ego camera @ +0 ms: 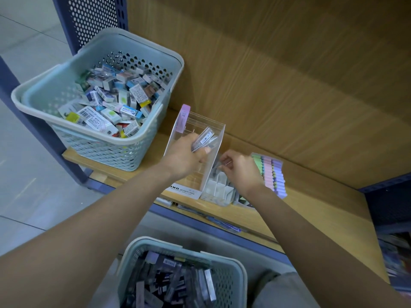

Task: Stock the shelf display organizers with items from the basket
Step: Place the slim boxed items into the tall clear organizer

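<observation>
Head view: the only clear print is "NO graph MG" on the front label point(183, 192) of the clear organizer point(200, 123) (first letters hidden by the left forearm). Barcodes show on boxes in the shelf basket point(106, 152), but they are too small to read.

The organizer stands tilted near the front edge of the wooden shelf point(322, 210), just right of the shelf basket. A divided tray point(219, 188) touches it on the right, then a row of pastel items point(272, 174). There is bare board to the right and behind, up to the back panel point(289, 74).

The left hand point(183, 157) grips a bunch of slim grey packs point(203, 137), barcode stickers up, over the organizer's open top. The right hand point(241, 170) has its fingers curled in a pinch above the divided tray; I can't tell if it holds anything.

The lower basket point(169, 242), below the shelf edge, is full of similar dark slim packs.
</observation>
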`<action>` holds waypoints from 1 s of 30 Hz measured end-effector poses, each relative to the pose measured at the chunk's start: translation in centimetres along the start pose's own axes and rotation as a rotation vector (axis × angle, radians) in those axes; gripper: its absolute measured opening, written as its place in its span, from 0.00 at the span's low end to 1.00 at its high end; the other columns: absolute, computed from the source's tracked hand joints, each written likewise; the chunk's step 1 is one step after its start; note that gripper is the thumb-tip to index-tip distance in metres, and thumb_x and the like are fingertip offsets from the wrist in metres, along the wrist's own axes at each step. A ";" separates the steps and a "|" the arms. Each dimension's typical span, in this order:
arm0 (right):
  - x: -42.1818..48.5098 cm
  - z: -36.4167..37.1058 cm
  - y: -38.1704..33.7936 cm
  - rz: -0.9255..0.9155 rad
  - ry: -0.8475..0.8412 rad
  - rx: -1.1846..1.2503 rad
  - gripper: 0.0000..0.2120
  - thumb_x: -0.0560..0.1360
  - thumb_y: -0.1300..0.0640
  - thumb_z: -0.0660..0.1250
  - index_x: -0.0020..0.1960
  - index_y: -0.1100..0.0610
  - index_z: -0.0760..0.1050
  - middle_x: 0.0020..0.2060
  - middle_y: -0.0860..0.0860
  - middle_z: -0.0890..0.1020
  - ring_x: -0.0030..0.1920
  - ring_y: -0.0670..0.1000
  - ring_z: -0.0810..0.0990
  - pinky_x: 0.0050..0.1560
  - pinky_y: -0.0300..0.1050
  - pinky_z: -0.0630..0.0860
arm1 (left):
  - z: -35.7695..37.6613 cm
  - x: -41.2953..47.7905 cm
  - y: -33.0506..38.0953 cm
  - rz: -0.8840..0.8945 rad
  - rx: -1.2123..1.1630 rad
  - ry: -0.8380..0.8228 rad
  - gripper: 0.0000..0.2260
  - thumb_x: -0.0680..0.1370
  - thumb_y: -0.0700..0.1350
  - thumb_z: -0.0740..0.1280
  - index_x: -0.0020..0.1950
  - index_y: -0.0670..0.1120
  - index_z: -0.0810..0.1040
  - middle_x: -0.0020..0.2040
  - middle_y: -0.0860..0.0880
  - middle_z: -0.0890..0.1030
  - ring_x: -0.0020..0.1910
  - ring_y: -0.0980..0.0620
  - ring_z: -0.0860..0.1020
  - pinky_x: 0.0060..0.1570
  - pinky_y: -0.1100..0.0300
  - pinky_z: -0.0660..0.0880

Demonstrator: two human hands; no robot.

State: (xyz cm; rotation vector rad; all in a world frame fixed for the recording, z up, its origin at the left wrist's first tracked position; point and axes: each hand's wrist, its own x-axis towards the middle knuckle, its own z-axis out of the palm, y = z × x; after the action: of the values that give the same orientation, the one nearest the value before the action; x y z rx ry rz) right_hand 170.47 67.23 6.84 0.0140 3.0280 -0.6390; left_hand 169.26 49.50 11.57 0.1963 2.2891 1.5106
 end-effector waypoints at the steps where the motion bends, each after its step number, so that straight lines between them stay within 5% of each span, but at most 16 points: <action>1: -0.1 0.2 -0.1 -0.003 0.000 -0.044 0.08 0.75 0.60 0.66 0.54 0.55 0.77 0.50 0.51 0.81 0.48 0.52 0.80 0.47 0.47 0.76 | -0.1 -0.2 -0.1 0.010 0.001 -0.010 0.11 0.81 0.46 0.60 0.61 0.46 0.72 0.43 0.49 0.77 0.34 0.57 0.72 0.34 0.64 0.69; 4: -0.2 0.7 -0.4 -0.008 -0.024 -0.264 0.09 0.78 0.58 0.62 0.57 0.54 0.76 0.53 0.52 0.76 0.50 0.55 0.78 0.40 0.44 0.70 | -0.4 -0.7 -0.1 0.028 0.020 -0.040 0.09 0.80 0.47 0.61 0.58 0.47 0.73 0.39 0.50 0.77 0.31 0.59 0.71 0.26 0.72 0.68; 8: -0.3 1.2 -0.9 0.034 -0.011 -0.285 0.14 0.77 0.64 0.59 0.61 0.55 0.72 0.56 0.53 0.75 0.56 0.56 0.75 0.46 0.47 0.73 | -0.8 -0.9 -0.3 0.018 0.047 -0.064 0.10 0.80 0.49 0.61 0.58 0.47 0.74 0.39 0.51 0.77 0.32 0.58 0.71 0.35 0.63 0.68; 12: -1.5 -0.7 -2.5 0.037 0.135 0.274 0.19 0.74 0.71 0.57 0.63 0.59 0.71 0.53 0.53 0.78 0.51 0.50 0.77 0.55 0.47 0.75 | -0.6 -0.8 -0.1 -0.049 0.048 -0.117 0.09 0.80 0.50 0.60 0.57 0.48 0.72 0.40 0.49 0.77 0.32 0.56 0.70 0.34 0.61 0.66; 16: -3.3 -3.9 -4.0 0.043 -0.030 0.643 0.20 0.74 0.71 0.62 0.62 0.55 0.71 0.51 0.50 0.79 0.51 0.48 0.79 0.57 0.44 0.76 | 0.1 -1.1 0.8 -0.102 -0.019 -0.194 0.08 0.80 0.50 0.60 0.57 0.49 0.71 0.39 0.48 0.75 0.31 0.55 0.68 0.30 0.63 0.63; 21: -5.1 -6.5 -4.6 0.078 -0.035 0.813 0.13 0.73 0.65 0.68 0.57 0.57 0.73 0.43 0.54 0.79 0.40 0.46 0.80 0.41 0.36 0.79 | 1.1 -1.9 1.3 0.068 -0.022 -0.191 0.03 0.80 0.50 0.60 0.47 0.54 0.69 0.37 0.52 0.73 0.28 0.60 0.69 0.30 0.64 0.64; 27: -4.8 -7.7 -2.2 0.094 0.317 0.622 0.09 0.73 0.62 0.69 0.50 0.51 0.76 0.40 0.44 0.80 0.41 0.41 0.79 0.47 0.31 0.76 | 0.4 -1.8 0.8 0.049 -0.032 -0.011 0.09 0.82 0.45 0.54 0.53 0.49 0.73 0.40 0.51 0.73 0.32 0.55 0.68 0.32 0.61 0.66; 30: -4.2 -6.4 -1.3 0.054 0.296 0.412 0.09 0.74 0.63 0.69 0.53 0.55 0.78 0.39 0.42 0.79 0.41 0.38 0.77 0.45 0.24 0.72 | 0.1 -2.3 0.5 0.105 0.027 -0.028 0.07 0.82 0.44 0.55 0.51 0.50 0.72 0.39 0.51 0.75 0.32 0.54 0.70 0.31 0.61 0.68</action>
State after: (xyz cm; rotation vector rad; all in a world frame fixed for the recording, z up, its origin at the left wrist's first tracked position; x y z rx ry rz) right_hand 174.34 68.65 13.36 0.2222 3.0834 -1.3516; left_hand 171.34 49.01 12.51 0.3478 2.3110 1.5183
